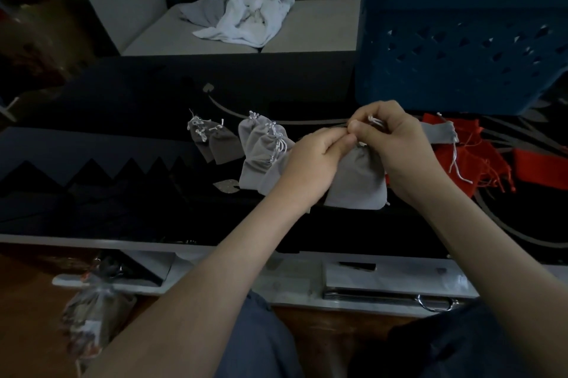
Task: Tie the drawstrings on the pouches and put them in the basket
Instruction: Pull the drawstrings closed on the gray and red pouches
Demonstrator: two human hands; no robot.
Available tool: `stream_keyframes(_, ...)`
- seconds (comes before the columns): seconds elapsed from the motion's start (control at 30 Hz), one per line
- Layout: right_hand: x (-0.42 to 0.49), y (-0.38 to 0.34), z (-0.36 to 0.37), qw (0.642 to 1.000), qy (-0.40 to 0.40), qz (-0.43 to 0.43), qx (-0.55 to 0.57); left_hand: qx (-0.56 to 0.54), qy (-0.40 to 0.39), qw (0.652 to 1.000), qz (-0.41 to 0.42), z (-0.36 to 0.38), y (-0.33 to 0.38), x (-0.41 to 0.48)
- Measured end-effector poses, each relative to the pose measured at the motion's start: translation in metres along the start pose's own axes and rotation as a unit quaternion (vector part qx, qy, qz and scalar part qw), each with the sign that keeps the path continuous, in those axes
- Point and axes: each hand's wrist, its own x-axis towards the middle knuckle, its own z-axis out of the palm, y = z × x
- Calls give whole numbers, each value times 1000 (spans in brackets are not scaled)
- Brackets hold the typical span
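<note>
The right hand [396,144] pinched the white drawstring [376,123] between thumb and curled fingers, just above the gathered mouth of the grey pouch [356,184]. The left hand [313,162] met it thumb to thumb, its fingers closed on what was probably the other cord end, though the knuckles hid that end. Held so, with the pouch hanging below the two grips and its lower edge resting on the dark table [123,162], the cords seemed to be in the middle of being knotted, the mouth already drawn in. Just left of the hands lay a small heap of light grey pouches [261,150] with knotted white cords, and further left two darker grey pouches [216,144], likely set aside as done but not yet moved on. To the right, near the right wrist, red pouches [461,159] lay in a loose pile with cords trailing, and one more grey pouch [439,133] rested across them; these looked untied. The blue basket [461,48] stood at the far right of the table, its near wall turned to the camera, so its inside could not be seen.
</note>
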Motion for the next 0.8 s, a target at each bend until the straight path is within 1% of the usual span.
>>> stream_keyframes(0.1,-3,-1,4,999,-17,0,27,-58,8,998,-22,-2,0,0)
stream_keyframes(0.17,-4,-4,6,999,-18,-6,51,-105,12,993,-48,-2,-2,1)
stream_keyframes(0.23,-3,-6,4,998,-18,-11,62,-132,25,989,-57,-2,-5,3)
stream_keyframes(0.27,-2,-6,2,999,-23,-18,40,-151,32,986,-62,-2,-5,3)
stream_keyframes(0.3,-1,-6,-1,999,-33,-36,-13,-173,41,981,-72,-3,-5,3)
stream_keyframes(0.37,1,-2,-5,985,-56,-81,-143,-229,51,967,-101,-7,-3,4)
stream_keyframes(0.4,1,0,-6,977,-63,-95,-179,-256,46,959,-115,-9,-2,5)
stream_keyframes(0.47,1,2,-6,973,-77,-93,-196,-302,23,944,-135,-13,0,6)
stream_keyframes(0.53,3,5,-7,967,-92,-86,-220,-330,12,934,-137,-16,-1,8)
stream_keyframes(0.63,5,8,-9,945,-115,-88,-292,-335,15,933,-131,-20,-4,11)
stream_keyframes(0.73,5,9,-10,940,-128,-96,-301,-306,19,942,-138,-20,-6,11)
stream_keyframes(0.8,6,9,-13,937,-146,-75,-307,-271,31,953,-133,-22,-9,11)
